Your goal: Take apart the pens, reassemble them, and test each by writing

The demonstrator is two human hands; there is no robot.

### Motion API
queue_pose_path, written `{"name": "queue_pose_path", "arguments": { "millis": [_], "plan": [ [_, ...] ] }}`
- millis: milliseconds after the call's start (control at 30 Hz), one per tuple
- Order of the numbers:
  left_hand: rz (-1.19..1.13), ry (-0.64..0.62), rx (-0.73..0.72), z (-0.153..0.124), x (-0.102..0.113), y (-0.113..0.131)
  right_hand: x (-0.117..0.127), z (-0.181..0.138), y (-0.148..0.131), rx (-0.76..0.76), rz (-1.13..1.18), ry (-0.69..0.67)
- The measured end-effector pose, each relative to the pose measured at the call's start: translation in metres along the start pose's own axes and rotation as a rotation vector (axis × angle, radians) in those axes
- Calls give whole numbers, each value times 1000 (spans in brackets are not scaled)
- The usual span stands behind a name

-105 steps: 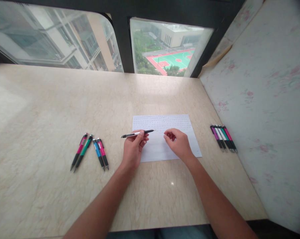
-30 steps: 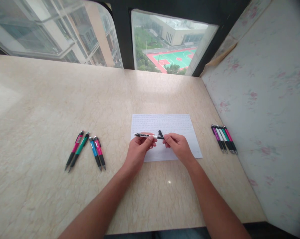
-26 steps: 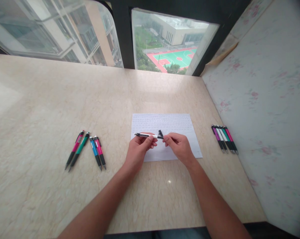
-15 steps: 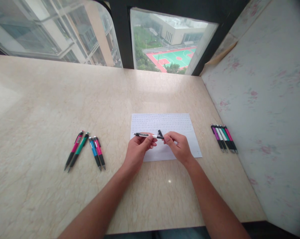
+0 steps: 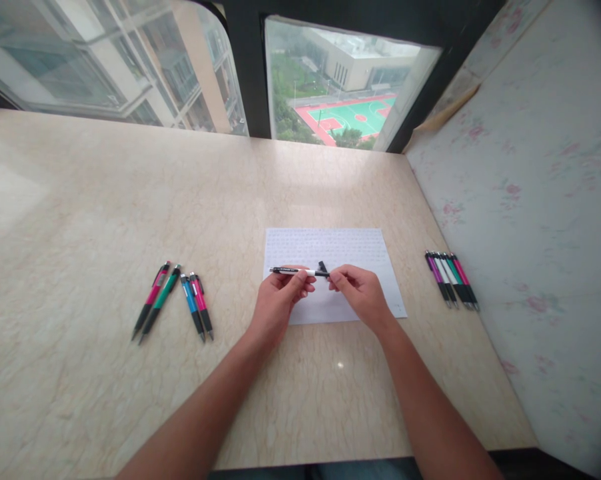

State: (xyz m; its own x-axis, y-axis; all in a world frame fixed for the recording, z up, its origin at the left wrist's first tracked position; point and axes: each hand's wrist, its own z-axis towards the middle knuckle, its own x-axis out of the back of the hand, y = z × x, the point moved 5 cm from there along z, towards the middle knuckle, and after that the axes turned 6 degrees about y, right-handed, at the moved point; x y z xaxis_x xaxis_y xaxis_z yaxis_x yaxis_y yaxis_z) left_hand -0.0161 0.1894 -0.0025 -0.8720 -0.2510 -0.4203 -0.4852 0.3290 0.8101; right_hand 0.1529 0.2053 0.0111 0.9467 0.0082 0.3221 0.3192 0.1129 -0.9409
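A white and black pen (image 5: 308,273) lies level between my two hands, above a sheet of lined or written paper (image 5: 330,243). My left hand (image 5: 283,291) pinches its barrel, thumb on top, with the black clip side pointing left. At the other end, my right hand (image 5: 356,291) closes its fingertips on the black grip; the tip is hidden by the fingers. Just behind the pen, a small black piece (image 5: 322,265) rests on the paper, partly covered; I cannot make out exactly what it is.
To the left lie a pink pen (image 5: 153,293) and a green pen (image 5: 161,300), then a blue pen (image 5: 191,303) beside another pink pen (image 5: 200,303). Several pens (image 5: 449,279) sit in a row by the papered wall (image 5: 540,253) at right. A window (image 5: 350,87) stands behind the stone-patterned counter (image 5: 180,193).
The whole view has shifted very slightly. Both hands keep their hold on the pen in nearly the same pose.
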Motion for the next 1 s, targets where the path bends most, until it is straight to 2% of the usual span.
{"name": "queue_pose_path", "arguments": {
  "millis": [133,333,533,733,1000],
  "plan": [
    [-2,-10,-1,1,1,-1,3,0,-6,36,64,19],
    [8,-2,-2,0,0,-1,0,0,0,-56,33,-18],
    [-27,4,14,0,0,-1,3,-1,-7,46,39,25],
    [-11,-2,31,0,0,-3,2,-1,-2,-57,12,7],
    [-41,14,41,1,2,-2,8,0,-13,98,-31,106]
  ]
}}
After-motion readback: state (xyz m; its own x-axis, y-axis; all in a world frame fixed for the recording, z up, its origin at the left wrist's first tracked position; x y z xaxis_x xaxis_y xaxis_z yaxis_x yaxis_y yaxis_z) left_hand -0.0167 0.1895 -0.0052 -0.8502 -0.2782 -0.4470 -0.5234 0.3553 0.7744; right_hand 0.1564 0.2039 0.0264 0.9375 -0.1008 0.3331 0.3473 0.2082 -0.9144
